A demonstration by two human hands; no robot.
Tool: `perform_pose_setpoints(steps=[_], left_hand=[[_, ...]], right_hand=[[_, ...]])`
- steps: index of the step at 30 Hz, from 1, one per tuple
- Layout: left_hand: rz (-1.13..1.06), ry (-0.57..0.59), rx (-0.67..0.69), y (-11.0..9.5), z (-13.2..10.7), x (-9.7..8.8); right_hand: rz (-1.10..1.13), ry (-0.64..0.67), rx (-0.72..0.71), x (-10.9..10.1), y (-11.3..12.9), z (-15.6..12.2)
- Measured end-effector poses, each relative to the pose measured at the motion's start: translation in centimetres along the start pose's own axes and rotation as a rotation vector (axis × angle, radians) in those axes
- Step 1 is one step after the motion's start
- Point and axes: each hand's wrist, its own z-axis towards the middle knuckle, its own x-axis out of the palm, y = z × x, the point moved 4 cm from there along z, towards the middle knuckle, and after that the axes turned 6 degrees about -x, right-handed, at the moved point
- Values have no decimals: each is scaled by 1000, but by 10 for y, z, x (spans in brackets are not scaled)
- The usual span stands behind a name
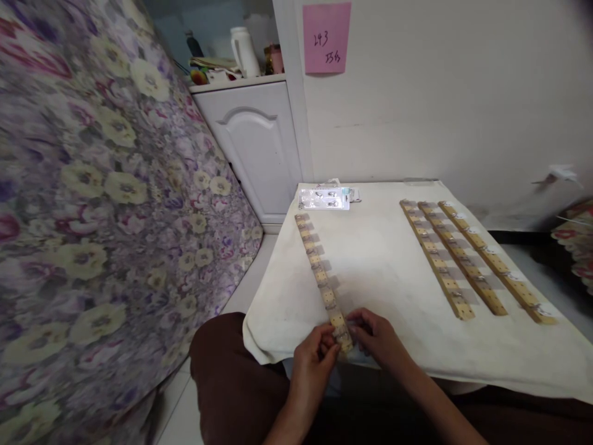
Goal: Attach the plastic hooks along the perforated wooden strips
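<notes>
A narrow wooden strip [320, 272] lies lengthwise on the cloth-covered table, with small metal fittings spaced along it and thin, see-through pieces jutting from its right side. At its near end, my left hand [314, 357] is closed, thumb and fingers gripping the strip's left edge by the last fitting. My right hand [374, 332] is on the opposite edge of that same end, fingers pinched together. Whatever sits between the right fingertips is too small to make out.
Three similar wooden strips [435, 259] lie side by side on the right of the table. Clear blister packs [324, 198] with metal parts rest at the back left. A floral curtain [115, 216] hangs left; a white cabinet [259, 148] and wall stand behind.
</notes>
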Motion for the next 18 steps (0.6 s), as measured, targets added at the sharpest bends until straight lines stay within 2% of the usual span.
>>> perform_pose_setpoints(steps=[18], left_hand=[[-9, 22, -20, 3, 2, 2]], right_hand=[[-33, -10, -32, -2, -3, 2]])
